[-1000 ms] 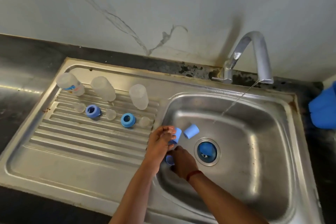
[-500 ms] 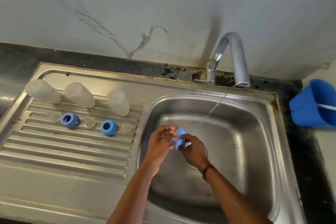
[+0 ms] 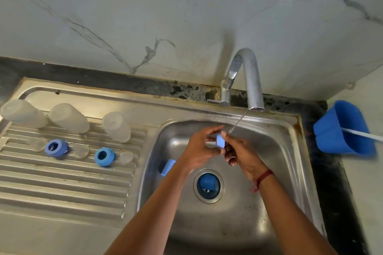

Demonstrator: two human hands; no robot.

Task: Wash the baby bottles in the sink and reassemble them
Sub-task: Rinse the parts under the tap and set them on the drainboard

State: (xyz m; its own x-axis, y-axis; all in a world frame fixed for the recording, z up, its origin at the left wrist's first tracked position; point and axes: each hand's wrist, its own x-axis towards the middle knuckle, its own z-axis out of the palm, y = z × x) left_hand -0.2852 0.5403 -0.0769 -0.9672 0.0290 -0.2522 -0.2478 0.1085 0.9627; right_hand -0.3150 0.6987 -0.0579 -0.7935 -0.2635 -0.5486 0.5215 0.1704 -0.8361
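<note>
My two forearms reach from the near edge over the sink basin (image 3: 269,223). In the drain (image 3: 209,185), nearer than my hands, sits a blue cap (image 3: 206,181). A second, lighter blue cap (image 3: 167,166) lies on the basin floor to the left, partly hidden behind my left wrist.

My left hand (image 3: 196,151) and right hand (image 3: 242,154) meet above the middle of the basin, each pinching the same small blue bottle part (image 3: 220,141) between fingertips; the part lies between the two hands, touching both. A red thread band (image 3: 264,177) circles my right wrist. A thin stream of water (image 3: 238,122) falls from the tap (image 3: 246,78) onto the part.

On the ribbed drainboard (image 3: 62,182) to the left lie two blue screw rings (image 3: 56,148) (image 3: 104,156), open side up, with three clear pieces (image 3: 39,144) (image 3: 81,150) (image 3: 126,157) beside them in one row. Farther back stand three translucent bottle bodies (image 3: 22,113) (image 3: 69,118) (image 3: 117,126), mouths down.

On the dark desk (image 3: 342,192) to the far right lies a blue tub (image 3: 339,130), tipped, with a white rod (image 3: 362,135) lying in it.
</note>
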